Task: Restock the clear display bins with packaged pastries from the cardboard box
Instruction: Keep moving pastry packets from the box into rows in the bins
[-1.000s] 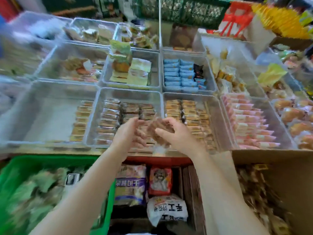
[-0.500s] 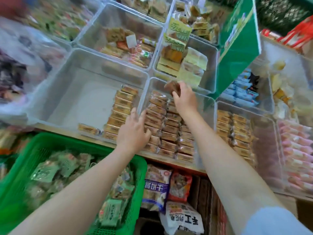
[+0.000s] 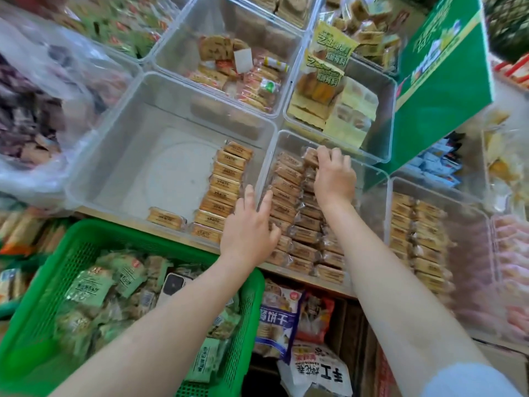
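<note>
Flanking pastry bin (image 3: 369, 170): green basket (image 3: 57, 270), green box (image 3: 446, 90); right hand (image 3: 335, 179) pinching pastry (image 3: 310, 157), left hand (image 3: 249, 224) spread.

**Brown pastries filled the middle bin**

The clear display bin (image 3: 372, 170) held wrapped brown pastries (image 3: 289, 202) in tight rows, lying flat and edge to edge. Left of it, a second clear bin (image 3: 120, 156) held one column of tan packaged pastries (image 3: 223, 193) against its right wall, with a loose pack (image 3: 166, 217) near its front.
</note>
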Demonstrator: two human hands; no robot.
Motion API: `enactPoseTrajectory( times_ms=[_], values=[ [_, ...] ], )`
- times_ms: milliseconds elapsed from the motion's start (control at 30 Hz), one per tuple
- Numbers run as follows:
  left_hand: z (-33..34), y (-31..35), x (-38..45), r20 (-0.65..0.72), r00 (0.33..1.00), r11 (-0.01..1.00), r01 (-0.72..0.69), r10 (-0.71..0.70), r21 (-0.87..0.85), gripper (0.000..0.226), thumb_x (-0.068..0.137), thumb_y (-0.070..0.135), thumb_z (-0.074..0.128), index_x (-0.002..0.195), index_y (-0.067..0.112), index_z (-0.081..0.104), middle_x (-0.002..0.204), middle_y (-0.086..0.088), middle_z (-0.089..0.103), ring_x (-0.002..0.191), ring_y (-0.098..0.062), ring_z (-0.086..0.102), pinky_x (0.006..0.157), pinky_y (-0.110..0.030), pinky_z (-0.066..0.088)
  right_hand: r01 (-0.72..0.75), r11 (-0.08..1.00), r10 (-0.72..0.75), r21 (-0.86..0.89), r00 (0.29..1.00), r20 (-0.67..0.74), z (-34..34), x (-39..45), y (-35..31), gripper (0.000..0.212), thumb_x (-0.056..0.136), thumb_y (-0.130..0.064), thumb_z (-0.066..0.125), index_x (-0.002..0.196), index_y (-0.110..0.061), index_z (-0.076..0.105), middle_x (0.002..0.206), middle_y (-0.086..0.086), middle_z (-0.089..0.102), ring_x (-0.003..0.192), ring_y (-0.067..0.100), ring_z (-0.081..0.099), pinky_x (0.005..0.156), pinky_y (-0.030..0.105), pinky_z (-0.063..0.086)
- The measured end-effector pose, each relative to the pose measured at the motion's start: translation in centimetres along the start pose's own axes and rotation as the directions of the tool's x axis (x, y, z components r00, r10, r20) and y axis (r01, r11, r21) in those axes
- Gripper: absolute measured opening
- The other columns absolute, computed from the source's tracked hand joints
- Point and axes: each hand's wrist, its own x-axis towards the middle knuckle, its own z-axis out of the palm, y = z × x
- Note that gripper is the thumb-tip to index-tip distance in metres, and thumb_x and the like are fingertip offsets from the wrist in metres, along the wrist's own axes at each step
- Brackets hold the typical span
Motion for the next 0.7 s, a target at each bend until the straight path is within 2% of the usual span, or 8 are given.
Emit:
enactPoseTrajectory(
  times_ms=[100,167,267,333,400,533,600,700],
  values=[
    [-0.2,-0.1,0.0,0.031,1.000,1.000,0.001,-0.001,0.002,0.076,0.099,0.055,0.032,0.162,0.025,0.000,0.167,-0.018,0.002,0.147,-0.035,0.024,0.095,-0.042,0.051,-0.068,0.991,0.058,0.119,0.994,0.087,0.6,0.3,-0.5,0.035,0.095,0.000,0.055,0.126,-0.016,0.052,0.126,0.012,0.057,0.106,0.031,0.053,0.078,0.037,0.047],
    [-0.2,-0.2,-0.2,0.029,0.999,0.999,-0.016,0.015,0.035,0.078,0.100,0.053,0.028,0.160,0.021,-0.008,0.166,-0.018,-0.014,0.154,-0.038,-0.003,0.119,-0.052,0.028,-0.084,0.980,0.063,0.182,0.991,0.122,0.8,0.6,-0.9,0.036,0.095,0.000,0.054,0.127,-0.016,0.051,0.131,0.011,0.055,0.109,0.031,0.051,0.084,0.037,0.045],
    [-0.4,0.2,0.6,-0.101,0.969,0.957,-0.202,0.226,0.206,0.073,0.099,0.041,0.023,0.160,0.012,-0.003,0.166,-0.016,-0.019,0.152,-0.035,-0.020,0.124,-0.054,-0.008,-0.120,0.944,0.074,0.307,0.984,0.159,0.8,0.9,-0.3,0.034,0.094,-0.002,0.054,0.125,-0.016,0.053,0.131,0.009,0.054,0.113,0.030,0.051,0.093,0.040,0.045],
    [-1.0,1.0,3.3,-0.098,0.939,0.925,-0.300,0.330,0.234,0.067,0.101,0.033,0.026,0.161,0.011,0.005,0.168,-0.014,-0.004,0.155,-0.031,-0.010,0.123,-0.050,-0.012,-0.122,0.914,0.065,0.386,0.985,0.158,0.8,0.8,0.5,0.031,0.094,-0.001,0.054,0.122,-0.016,0.055,0.129,0.008,0.055,0.112,0.028,0.052,0.094,0.039,0.045],
    [-1.8,2.0,7.1,-0.048,0.942,0.919,-0.310,0.331,0.244,0.063,0.104,0.032,0.028,0.160,0.009,0.010,0.167,-0.015,0.012,0.156,-0.030,0.005,0.125,-0.051,-0.008,-0.157,0.869,0.089,0.470,0.983,0.164,0.6,0.5,1.0,0.031,0.094,-0.001,0.055,0.122,-0.017,0.057,0.127,0.004,0.052,0.105,0.021,0.054,0.090,0.029,0.043],
    [-2.5,3.0,12.9,0.001,0.943,0.905,-0.319,0.332,0.280,0.059,0.104,0.038,0.031,0.155,0.009,0.028,0.144,-0.012,0.053,0.138,-0.028,0.046,0.125,-0.054,0.001,-0.349,0.697,0.270,0.627,0.937,0.222,0.5,0.4,2.0,0.027,0.098,-0.012,0.061,0.123,-0.021,0.061,0.118,-0.003,0.046,0.091,0.006,0.052,0.079,0.012,0.038],
    [-2.6,3.4,14.0,-0.023,0.948,0.919,-0.302,0.318,0.252,0.052,0.102,0.038,0.031,0.146,0.010,0.036,0.120,-0.009,0.068,0.120,-0.028,0.061,0.124,-0.055,0.000,-0.429,0.557,0.340,0.711,0.899,0.277,0.9,0.4,2.4,0.026,0.099,-0.017,0.060,0.125,-0.021,0.061,0.112,-0.004,0.056,0.095,0.007,0.057,0.077,0.014,0.042],
    [-2.9,3.6,14.2,-0.042,0.955,0.926,-0.275,0.295,0.258,0.043,0.100,0.039,0.033,0.132,0.011,0.041,0.089,-0.005,0.070,0.101,-0.026,0.068,0.124,-0.053,-0.002,-0.528,0.380,0.420,0.759,0.830,0.367,1.3,0.4,2.4,0.027,0.101,-0.019,0.057,0.127,-0.024,0.057,0.116,-0.006,0.060,0.104,0.011,0.056,0.086,0.025,0.044]
  ],
)
